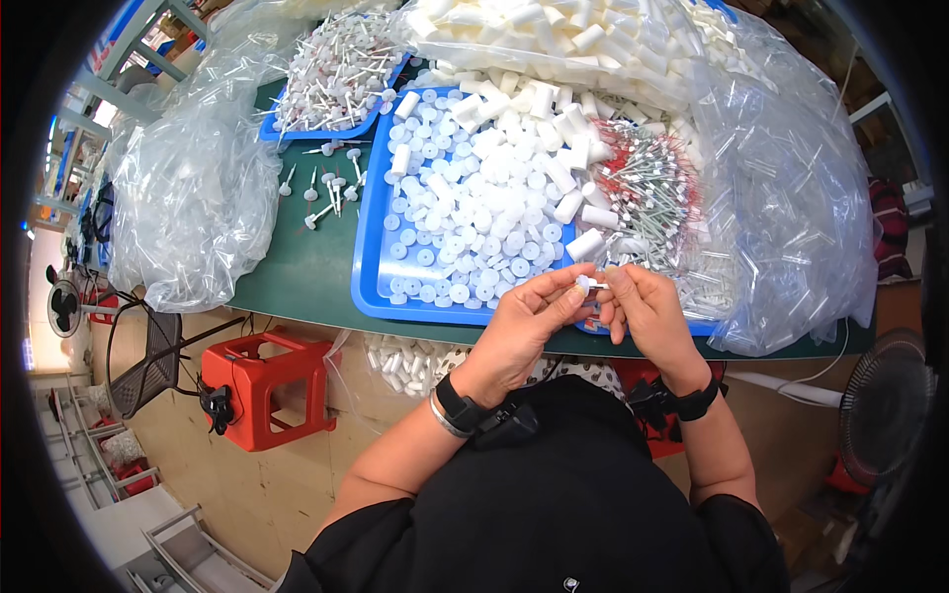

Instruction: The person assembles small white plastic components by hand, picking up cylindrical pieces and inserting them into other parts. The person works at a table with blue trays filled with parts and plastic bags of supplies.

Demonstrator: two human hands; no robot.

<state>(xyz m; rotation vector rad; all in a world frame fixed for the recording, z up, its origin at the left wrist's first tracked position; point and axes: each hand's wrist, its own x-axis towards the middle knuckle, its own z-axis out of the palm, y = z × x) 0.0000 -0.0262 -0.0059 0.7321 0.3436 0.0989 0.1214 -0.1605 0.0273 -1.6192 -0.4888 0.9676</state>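
Note:
Just over the front edge of the blue tray (368, 232), my two hands meet fingertip to fingertip. Thumb and fingers of my left hand (524, 324) pinch a small white plastic disc (583, 284). Closed on the thin white stem (597, 287) at that disc is my right hand (654, 314); its fingertips hide most of the stem. Behind my hands the tray holds a heap of translucent white discs (474, 222) and white cylinders (568, 124). Beyond my right hand lies a pile of thin metal-and-white parts with red wires (652, 188).
A second blue tray (346, 128) holds finished-looking disc-and-stem pieces, several loose ones (336, 188) beside it on the green table (297, 262). Clear plastic bags (193, 188) bulge at both sides. Below stand a red stool (259, 390) and a fan (887, 405).

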